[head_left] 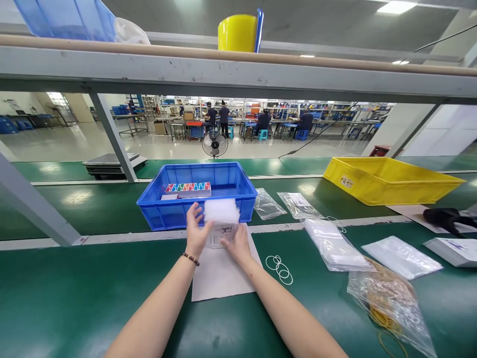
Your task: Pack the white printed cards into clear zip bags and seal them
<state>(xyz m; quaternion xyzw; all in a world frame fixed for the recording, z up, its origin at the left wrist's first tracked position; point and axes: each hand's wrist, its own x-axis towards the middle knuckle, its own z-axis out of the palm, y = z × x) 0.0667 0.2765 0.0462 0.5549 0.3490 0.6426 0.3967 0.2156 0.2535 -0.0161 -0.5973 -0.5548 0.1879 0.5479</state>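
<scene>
Stack [221, 213] upright over sheet [219, 281], at 6 o'clock of bin [167, 213]. Left hand [196, 233] pinches its side; right hand [236, 244] props the base, grip unclear. Looks like squaring-up. Next needs 1 hand freed; rings [279, 267] at 3 o'clock.

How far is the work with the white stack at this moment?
Done: a box with coloured stripes already lies in the blue bin. In hand: the left hand and the right hand hold a white stack above a paper sheet. Left, probably: no band shows on the stack, and loose white rubber bands lie beside the sheet.
</scene>
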